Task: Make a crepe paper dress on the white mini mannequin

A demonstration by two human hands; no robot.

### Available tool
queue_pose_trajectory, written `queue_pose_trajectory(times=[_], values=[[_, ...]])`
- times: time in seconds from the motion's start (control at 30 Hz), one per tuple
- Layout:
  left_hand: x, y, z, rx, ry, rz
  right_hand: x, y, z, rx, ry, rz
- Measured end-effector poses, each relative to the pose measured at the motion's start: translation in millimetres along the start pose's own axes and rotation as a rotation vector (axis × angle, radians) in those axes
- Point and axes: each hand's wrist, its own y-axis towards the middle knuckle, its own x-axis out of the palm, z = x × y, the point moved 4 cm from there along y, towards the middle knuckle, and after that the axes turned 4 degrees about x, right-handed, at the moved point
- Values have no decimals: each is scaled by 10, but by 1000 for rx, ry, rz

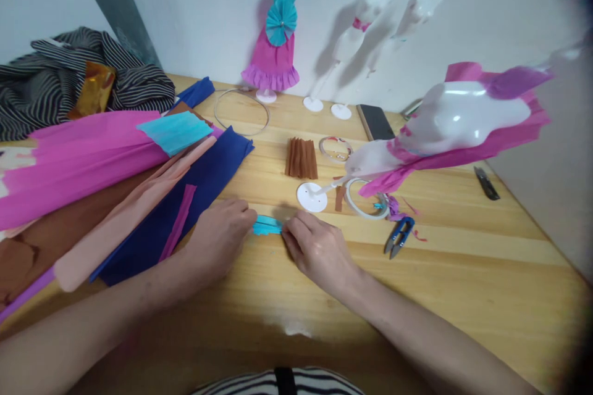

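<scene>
A short strip of turquoise crepe paper [267, 225] with creases along it lies low over the wooden table, stretched between my hands. My left hand [222, 231] pinches its left end, and my right hand [317, 247] grips the right end; the fingertips partly cover both ends. Just beyond sits a pleated piece of brown crepe paper [301, 158]. Right of that, a small white mannequin [467, 117] draped in pink paper leans on its round base [312, 197]. Blue-handled thread snips [399, 237] lie to the right of my right hand.
Sheets of coloured crepe paper [92, 179] spread across the left side, near a striped cloth [139, 83]. Along the wall stand a dressed mannequin [280, 31] and two barer ones. A tape roll [352, 197], a phone [375, 122] and a dark cutter [486, 183] lie to the right.
</scene>
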Motion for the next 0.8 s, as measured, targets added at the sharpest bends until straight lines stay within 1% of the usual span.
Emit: queue_pose_trajectory(times=[0.23,0.43,0.63,0.8], values=[[16,-7,-6,10,-1,1,8,3,-1,-11,17,15],[-19,12,18,-31,9,-29,16,0,1,-9,25,13],[-21,13,-17,-91,-17,3,23,5,-4,-13,24,10],[-45,25,-21,-101,-33,-24,24,6,-9,-16,12,13]])
